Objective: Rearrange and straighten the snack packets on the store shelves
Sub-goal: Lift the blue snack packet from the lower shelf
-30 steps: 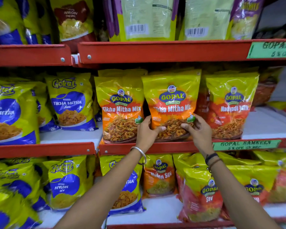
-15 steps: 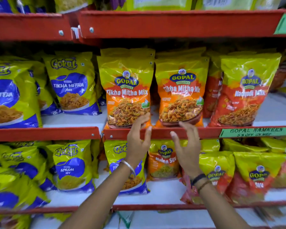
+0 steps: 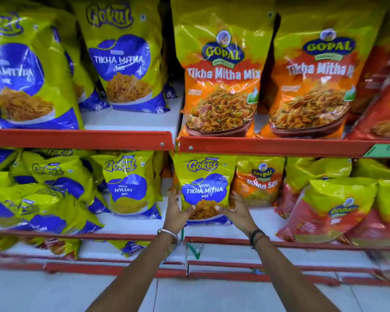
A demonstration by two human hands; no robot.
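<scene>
A small yellow and blue Gokul Tikha Mitha Mix packet (image 3: pixel 204 188) stands upright on the lower shelf (image 3: pixel 223 240). My left hand (image 3: pixel 175 211) clasps its lower left edge and my right hand (image 3: pixel 237 210) its lower right edge, both thumbs lying on the packet's front. To its right an orange Gopal Nylon Sev packet (image 3: pixel 260 183) stands close against it. Left of it is a Gokul Nylon Sev packet (image 3: pixel 128 185). On the shelf above, two large Gopal Tikha Mitha Mix packets (image 3: pixel 221 75) (image 3: pixel 311 77) stand upright side by side.
Large Gokul Tikha Mitha packets (image 3: pixel 122 59) fill the upper left shelf. Tumbled Gokul packets (image 3: pixel 47 199) pile up at the lower left, and leaning red and yellow Gopal Sev packets (image 3: pixel 333 210) at the lower right. Red shelf lips (image 3: pixel 77 138) front every level. More packets lie on the shelf below.
Both hands left the large Gopal Tikha Mitha Mix packet on the upper shelf and dropped to the shelf below, where they now hold the small Gokul packet. The view tilted down and closer.
</scene>
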